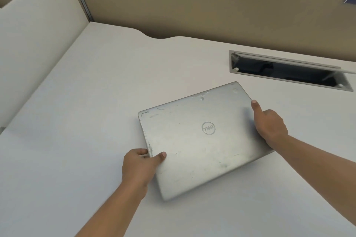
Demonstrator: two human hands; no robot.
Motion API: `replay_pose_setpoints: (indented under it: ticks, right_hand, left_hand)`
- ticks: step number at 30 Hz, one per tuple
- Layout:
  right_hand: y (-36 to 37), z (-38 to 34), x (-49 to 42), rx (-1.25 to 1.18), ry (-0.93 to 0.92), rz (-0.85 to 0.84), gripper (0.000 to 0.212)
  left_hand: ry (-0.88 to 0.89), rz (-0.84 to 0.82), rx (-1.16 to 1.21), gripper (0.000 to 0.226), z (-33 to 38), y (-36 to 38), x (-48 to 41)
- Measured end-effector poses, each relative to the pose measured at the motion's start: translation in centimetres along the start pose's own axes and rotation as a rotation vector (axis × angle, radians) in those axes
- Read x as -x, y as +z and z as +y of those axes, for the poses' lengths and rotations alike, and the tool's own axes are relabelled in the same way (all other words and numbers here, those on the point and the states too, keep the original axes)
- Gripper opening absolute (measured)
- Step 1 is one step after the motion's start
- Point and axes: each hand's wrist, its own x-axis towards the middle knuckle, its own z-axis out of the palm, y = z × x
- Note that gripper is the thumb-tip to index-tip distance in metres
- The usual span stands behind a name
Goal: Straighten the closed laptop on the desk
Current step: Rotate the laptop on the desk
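Both hands' grip on laptop [196, 140] edges

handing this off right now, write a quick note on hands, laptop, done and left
Left hand: gripping the closed laptop at its left edge, thumb on the lid.
Right hand: on the laptop's right edge, thumb pointing up along it.
Laptop: flat on the desk, lid shut, skewed to the desk edges, near the open cable tray.
Done: both hands placed.
Left: turn it square to the desk, then let go.
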Motion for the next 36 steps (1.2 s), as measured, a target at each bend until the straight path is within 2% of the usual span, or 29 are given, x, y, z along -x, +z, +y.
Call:
replay_pose_setpoints:
  ticks: [6,9,14,19,21,25,31,36]
  right_hand:
    - [0.0,1.7,0.5,0.003,-0.007,0.021,0.089]
    - [0.1,2.0,0.5,0.010,-0.017,0.020,0.088]
    - [0.3,2.3,0.5,-0.002,-0.042,0.032,0.083]
    - [0.4,2.5,0.3,-0.041,-0.049,0.040,0.077]
    - [0.4,2.5,0.4,-0.060,-0.047,0.045,0.073]
    - [0.3,2.6,0.5,-0.051,-0.041,0.067,0.070]
    - [-0.3,2.7,0.6,0.010,-0.006,0.127,0.071]
    - [0.0,2.6,0.7,-0.077,-0.005,0.113,0.066]
  left_hand:
    - [-0.007,-0.010,-0.007,0.043,-1.3,0.7,0.5]
    - [0.002,-0.014,-0.014,0.038,-1.7,1.0,0.6]
    - [0.009,-0.025,-0.009,0.043,-1.6,1.2,0.6]
    - [0.053,-0.008,-0.024,0.025,-1.5,1.4,1.2]
    - [0.062,-0.012,-0.035,0.030,-1.5,1.4,1.3]
    - [0.050,-0.017,-0.055,0.055,-1.5,1.4,1.4]
    - [0.042,-0.041,-0.120,0.061,-0.9,1.5,1.1]
    - [0.059,-0.048,-0.173,0.060,-0.8,1.6,1.1]
